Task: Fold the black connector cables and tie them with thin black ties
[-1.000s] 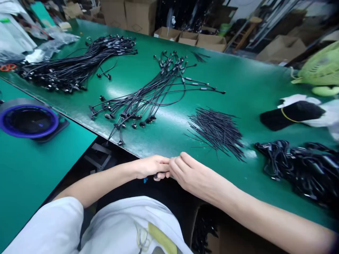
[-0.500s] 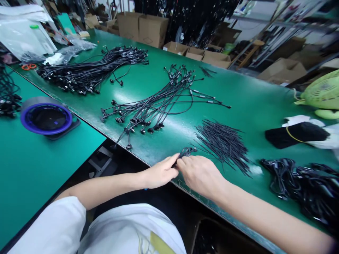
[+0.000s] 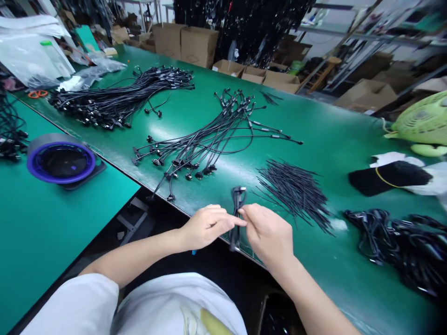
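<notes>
A folded black cable [image 3: 238, 197] stands roughly upright at the table's near edge, a metal plug showing at its top. Across its middle, my left hand [image 3: 208, 227] lays a stretched index finger, with the thumb close below and the other fingers curled. On the other side my right hand [image 3: 269, 234] pinches at the cable's middle with thumb and forefinger; any thin tie there is too small to make out. Just right of my hands lies a pile of thin black ties [image 3: 296, 193]. Folded black cables [image 3: 391, 242] are heaped at the right.
Loose black cables [image 3: 209, 135] spread over the green table [image 3: 314, 125], a larger bundle [image 3: 129, 95] behind at left. A purple-rimmed round device [image 3: 61, 160] sits on the left table. A banded black bundle [image 3: 391, 178] and a green fan [image 3: 424, 116] are at right. Cardboard boxes [image 3: 199, 45] stand behind.
The folded cable has turned from lying tilted in my hands to nearly upright. My left index finger has stretched across it, and my right hand has turned, its forearm swinging nearer to me.
</notes>
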The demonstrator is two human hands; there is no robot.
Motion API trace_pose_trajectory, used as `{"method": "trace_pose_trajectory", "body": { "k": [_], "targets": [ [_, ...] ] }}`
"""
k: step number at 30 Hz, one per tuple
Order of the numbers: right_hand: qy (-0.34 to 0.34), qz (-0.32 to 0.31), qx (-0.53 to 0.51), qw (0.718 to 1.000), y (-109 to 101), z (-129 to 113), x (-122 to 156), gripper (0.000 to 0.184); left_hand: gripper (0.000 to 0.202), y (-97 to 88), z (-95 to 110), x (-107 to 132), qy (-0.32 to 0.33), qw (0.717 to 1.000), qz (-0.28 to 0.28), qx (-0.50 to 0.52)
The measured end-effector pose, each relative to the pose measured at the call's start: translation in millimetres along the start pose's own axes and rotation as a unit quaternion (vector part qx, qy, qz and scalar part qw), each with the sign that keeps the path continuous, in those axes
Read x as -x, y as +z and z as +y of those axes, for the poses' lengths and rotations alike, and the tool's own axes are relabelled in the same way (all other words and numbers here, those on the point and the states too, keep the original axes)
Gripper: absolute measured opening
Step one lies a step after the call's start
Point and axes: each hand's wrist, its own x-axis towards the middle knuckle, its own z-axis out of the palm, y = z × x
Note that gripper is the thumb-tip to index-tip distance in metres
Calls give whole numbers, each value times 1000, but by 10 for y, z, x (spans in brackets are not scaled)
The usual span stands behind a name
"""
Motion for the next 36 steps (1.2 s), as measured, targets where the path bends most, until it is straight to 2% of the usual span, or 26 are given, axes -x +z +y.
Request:
{"method": "trace_pose_trajectory", "body": {
  "k": [2, 4, 7, 11, 12, 14, 16, 19, 21, 23, 25, 28, 29, 31, 33, 34, 36],
  "targets": [
    [-71, 54, 122, 989, -7, -23, -12, 31, 55, 54, -34, 27, -36, 998, 6, 44],
    [-132, 69, 158, 976, -4, -59, -20, 25, 60, 101, -83, 36, -86, 990, 1, 114],
    [-175, 70, 139, 972, -9, -117, -10, 19, 67, 126, -180, 36, -169, 959, -33, 225],
    [-236, 30, 92, 967, -14, -208, 42, 25, 72, 65, -268, 15, -255, 899, -14, 356],
    [-257, 21, 88, 962, -9, -227, 56, 25, 71, 39, -267, 11, -263, 895, -13, 360],
    [-271, 14, 96, 958, 7, -240, 78, 25, 65, -15, -235, 16, -251, 908, -24, 334],
    [-227, 15, 95, 969, 24, -204, 86, 26, 55, -62, -166, 44, -201, 939, -13, 280],
    [-106, -32, 3, 994, 32, -73, 75, 33, 36, -95, -44, 114, -92, 984, 20, 154],
    [-18, -75, -79, 994, 17, 15, 67, 36, 30, -76, -7, 144, -39, 997, -32, 64],
    [36, -86, -123, 988, -7, 46, 73, 38, 31, -25, -38, 128, -30, 993, -111, 16],
    [26, -87, -141, 986, -20, 6, 96, 37, 38, 28, -117, 66, -59, 989, -131, 47],
    [-39, -123, -176, 976, -1, -95, 142, 37, 61, 31, -185, -25, -118, 975, -71, 173],
    [-42, -142, -190, 970, 10, -107, 152, 37, 67, 10, -171, -31, -116, 973, -57, 190],
    [-14, -169, -212, 962, 26, -77, 153, 39, 73, -37, -102, 1, -81, 982, -61, 157],
    [34, -152, -206, 966, 25, -4, 131, 40, 66, -50, -32, 66, -36, 993, -79, 86],
    [50, -125, -189, 973, 20, 29, 117, 39, 59, -38, -17, 93, -28, 996, -64, 60],
    [44, -67, -137, 987, 16, 56, 94, 37, 44, 14, -35, 117, -42, 997, 28, 53]
  ]
}}
